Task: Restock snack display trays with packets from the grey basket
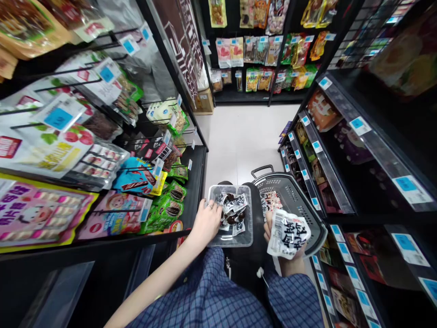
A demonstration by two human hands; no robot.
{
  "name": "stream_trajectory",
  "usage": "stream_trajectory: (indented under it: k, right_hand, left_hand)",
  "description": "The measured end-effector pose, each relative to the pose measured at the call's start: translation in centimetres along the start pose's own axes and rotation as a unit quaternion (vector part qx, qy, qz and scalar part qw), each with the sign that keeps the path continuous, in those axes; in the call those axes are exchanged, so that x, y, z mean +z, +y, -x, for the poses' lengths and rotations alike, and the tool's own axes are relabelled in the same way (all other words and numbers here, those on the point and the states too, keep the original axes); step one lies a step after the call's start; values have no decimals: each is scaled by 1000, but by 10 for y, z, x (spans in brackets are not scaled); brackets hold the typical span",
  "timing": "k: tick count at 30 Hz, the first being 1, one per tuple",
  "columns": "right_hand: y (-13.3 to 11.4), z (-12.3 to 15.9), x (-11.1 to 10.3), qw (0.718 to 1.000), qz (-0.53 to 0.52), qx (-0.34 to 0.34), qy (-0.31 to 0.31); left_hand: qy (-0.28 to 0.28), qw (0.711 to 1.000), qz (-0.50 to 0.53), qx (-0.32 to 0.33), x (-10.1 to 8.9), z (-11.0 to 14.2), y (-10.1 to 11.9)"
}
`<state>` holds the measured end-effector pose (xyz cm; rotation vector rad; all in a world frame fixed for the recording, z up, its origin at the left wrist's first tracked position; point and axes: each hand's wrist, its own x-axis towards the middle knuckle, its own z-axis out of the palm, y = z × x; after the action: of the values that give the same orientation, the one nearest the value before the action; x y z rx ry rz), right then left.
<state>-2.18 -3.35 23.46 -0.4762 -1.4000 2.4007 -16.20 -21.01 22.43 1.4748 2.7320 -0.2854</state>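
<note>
A clear plastic container rests across my lap. Inside it lie several small white packets with black lettering, along with dark brown round pieces. My left hand, with a ring on one finger, is closed over the container's left rim; its fingertips are partly hidden. My right hand grips a larger white packet with bold black characters, held to the right of the container. The packet covers most of that hand's fingers. Beneath and beyond it is a dark grey shopping basket holding red-and-white packages.
Black shelving with hanging snack bags rises close on my left. Tiered shelves with blue price tags stand close on my right. A pale tiled floor leads to a back rack of snacks, with a cardboard box beside it.
</note>
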Motion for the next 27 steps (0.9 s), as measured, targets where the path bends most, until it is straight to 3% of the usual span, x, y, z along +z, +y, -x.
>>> stream_trajectory:
  k: [2,4,6,9,12,14,17,18,20,23,27]
  right_hand:
    - [-1,2,-4,993,-110,37,-3]
    - [2,5,-10,992,-120,32,-1]
    - [6,7,-19,995,-97,14,26]
    - [9,4,-38,992,-36,-32,113]
    - [11,-9,-65,979,96,-60,173]
    - [18,-24,-84,953,221,-61,197]
    - [40,-48,-112,880,402,-5,255]
    - [49,-55,-120,855,446,23,265]
    - [66,-66,-131,830,489,63,261]
    - [81,-73,-137,837,492,84,225]
    - [78,-70,-125,866,466,80,165]
  left_hand:
    - [-27,1000,-12,8,9,1,3]
    - [-47,998,-30,8,16,1,6]
    - [-52,997,-53,3,22,-1,9]
    - [-40,995,-89,-10,29,-3,12]
    - [-25,989,-148,4,37,-4,15]
    - [-33,984,-173,31,40,-5,17]
    - [-57,986,-153,45,40,-9,19]
    - [-64,988,-137,41,39,-10,19]
    - [-83,992,-86,33,37,-12,19]
    - [-114,993,-7,23,35,-14,19]
    - [-117,992,38,24,30,-14,18]
